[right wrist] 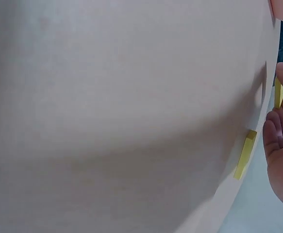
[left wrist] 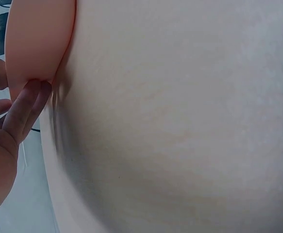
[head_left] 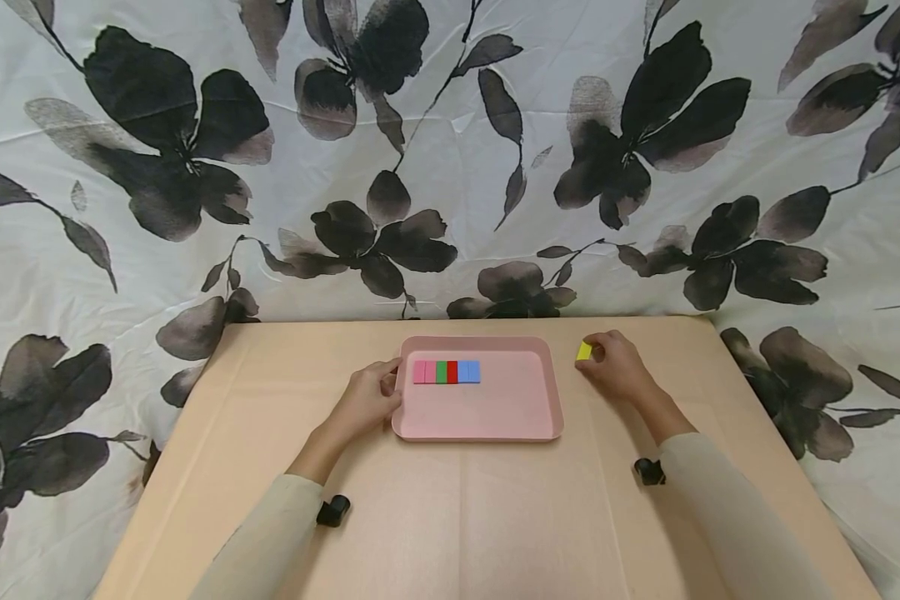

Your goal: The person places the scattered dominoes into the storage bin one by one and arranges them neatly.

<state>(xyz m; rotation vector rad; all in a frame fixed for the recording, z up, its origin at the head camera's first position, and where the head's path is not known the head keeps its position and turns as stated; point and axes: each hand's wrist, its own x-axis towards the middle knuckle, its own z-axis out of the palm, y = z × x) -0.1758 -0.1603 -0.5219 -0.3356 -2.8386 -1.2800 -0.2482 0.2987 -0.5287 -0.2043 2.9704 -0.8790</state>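
Observation:
A pink tray (head_left: 487,408) lies flat on the table. A row of small rectangular blocks sits inside it: two pink (head_left: 424,372), one green (head_left: 441,372), one red (head_left: 452,372) and two blue (head_left: 468,372). At the tray's left edge my left hand (head_left: 367,393) grips the rim; its fingers (left wrist: 22,109) touch the wall in the left wrist view. To the right of the tray, my right hand (head_left: 619,365) pinches a yellow block (head_left: 584,351) between thumb and fingers. A second yellow block (right wrist: 245,155) lies on the table near that hand in the right wrist view.
The light wooden table (head_left: 457,517) extends on both sides of the tray. Behind it hangs a white cloth with dark flowers (head_left: 495,192). Each wrist wears a small black camera, the left (head_left: 333,511) and the right (head_left: 649,472).

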